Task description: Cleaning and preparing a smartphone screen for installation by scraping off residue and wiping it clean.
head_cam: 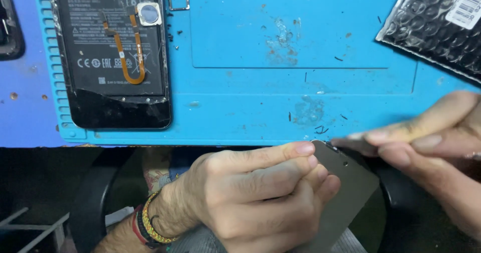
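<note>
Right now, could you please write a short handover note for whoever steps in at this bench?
Left hand: pinches the grey phone panel at its top corner, held below the mat's front edge.
Right hand: fingers work at that same corner; what they grip is blurred.
Opened phone lies battery-up on the blue mat, orange flex cable loose on top.
Bubble bag at far right.
Done: phone back is off. Left: panel corner in progress.

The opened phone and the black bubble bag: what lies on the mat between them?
In the head view, only bare blue mat with small dark scraps and stains lies between the opened phone and the bubble bag.
</note>
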